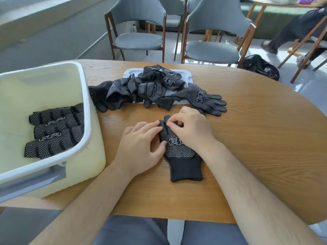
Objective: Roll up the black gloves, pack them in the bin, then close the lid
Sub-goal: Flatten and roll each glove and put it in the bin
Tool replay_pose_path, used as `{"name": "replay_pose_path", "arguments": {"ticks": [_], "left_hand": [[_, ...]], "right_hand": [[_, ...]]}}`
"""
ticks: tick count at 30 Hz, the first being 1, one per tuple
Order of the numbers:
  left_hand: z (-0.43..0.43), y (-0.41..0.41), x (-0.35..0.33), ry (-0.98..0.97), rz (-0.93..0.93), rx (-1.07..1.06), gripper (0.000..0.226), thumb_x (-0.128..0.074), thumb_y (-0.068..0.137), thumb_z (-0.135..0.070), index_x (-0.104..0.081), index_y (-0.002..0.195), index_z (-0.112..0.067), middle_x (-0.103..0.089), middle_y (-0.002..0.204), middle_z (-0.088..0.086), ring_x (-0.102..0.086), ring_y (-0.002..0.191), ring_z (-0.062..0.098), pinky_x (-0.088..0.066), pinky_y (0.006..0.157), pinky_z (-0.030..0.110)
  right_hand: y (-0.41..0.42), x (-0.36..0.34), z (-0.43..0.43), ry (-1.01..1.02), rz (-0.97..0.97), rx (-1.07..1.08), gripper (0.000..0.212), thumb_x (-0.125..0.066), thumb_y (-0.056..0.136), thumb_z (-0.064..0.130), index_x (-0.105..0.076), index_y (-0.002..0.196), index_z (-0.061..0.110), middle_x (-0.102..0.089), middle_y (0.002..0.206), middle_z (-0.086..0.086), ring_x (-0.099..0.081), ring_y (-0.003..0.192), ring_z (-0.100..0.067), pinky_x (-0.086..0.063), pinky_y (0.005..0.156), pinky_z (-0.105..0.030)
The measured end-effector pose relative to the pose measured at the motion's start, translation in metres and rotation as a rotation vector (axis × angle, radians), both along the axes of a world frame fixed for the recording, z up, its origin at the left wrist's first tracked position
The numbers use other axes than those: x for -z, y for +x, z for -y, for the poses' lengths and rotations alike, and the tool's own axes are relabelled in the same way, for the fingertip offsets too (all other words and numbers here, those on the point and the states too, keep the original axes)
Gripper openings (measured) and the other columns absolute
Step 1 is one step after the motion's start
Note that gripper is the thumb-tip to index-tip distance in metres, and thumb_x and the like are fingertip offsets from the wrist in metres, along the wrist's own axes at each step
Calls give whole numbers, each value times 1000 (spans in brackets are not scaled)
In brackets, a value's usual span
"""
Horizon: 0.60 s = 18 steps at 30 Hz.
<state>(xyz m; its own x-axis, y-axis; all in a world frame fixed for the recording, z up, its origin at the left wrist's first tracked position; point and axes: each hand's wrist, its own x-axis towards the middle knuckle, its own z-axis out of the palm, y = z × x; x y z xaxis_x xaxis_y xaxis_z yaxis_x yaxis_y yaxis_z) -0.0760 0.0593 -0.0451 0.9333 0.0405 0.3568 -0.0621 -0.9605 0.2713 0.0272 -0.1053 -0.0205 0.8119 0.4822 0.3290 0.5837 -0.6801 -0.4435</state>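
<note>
I sit at a wooden table (256,129) and one black glove (180,152) with white dots lies flat in front of me. Its plain cuff points toward me and its fingers point away.

My left hand (141,144) rests on the left side of this glove. Its fingers are almost straight and lie close together on the dotted cloth, and the thumb touches the glove's edge lower down. This hand does not grasp anything.

My right hand (191,128) is over the far end of the glove. Its fingers are curled and the thumb and first fingers pinch the glove's fingertips. The hand hides the right part of the glove.

On my left stands the pale yellow bin (85,103) with a white rim, open at the top. Inside it, against the right wall, three rolled gloves (54,131) lie side by side.

Behind the flat glove is a pile of gloves (155,87), loose and mixed. Most of it lies on a white lid (186,75), which is flat on the table, and some gloves hang over its edges onto the wood. The left end of the pile comes just beside the bin.

Behind the table I see two grey chairs (139,39) with wooden legs, a black bag (260,66) on the floor, and at the far right the legs of another person (292,30).
</note>
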Motion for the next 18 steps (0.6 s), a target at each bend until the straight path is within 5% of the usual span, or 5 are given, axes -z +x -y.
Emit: {"name": "replay_pose_path", "arguments": {"ticks": [8, 18], "left_hand": [[10, 3, -8, -54, 119, 8, 38, -50, 94, -43, -72, 120, -25, -62, 138, -13, -53, 128, 10, -40, 102, 35], [18, 10, 1, -6, -68, 28, 55, -50, 96, -59, -59, 141, -29, -49, 152, -12, -38, 145, 4, -35, 114, 32]], "right_hand": [[11, 0, 21, 157, -8, 102, 14, -63, 96, 35, -76, 99, 29, -55, 84, 11, -56, 87, -12, -52, 80, -35], [16, 5, 28, 115, -121, 114, 15, -68, 92, 45, -78, 93, 34, -51, 86, 10, -54, 89, -11, -51, 78, -36]]}}
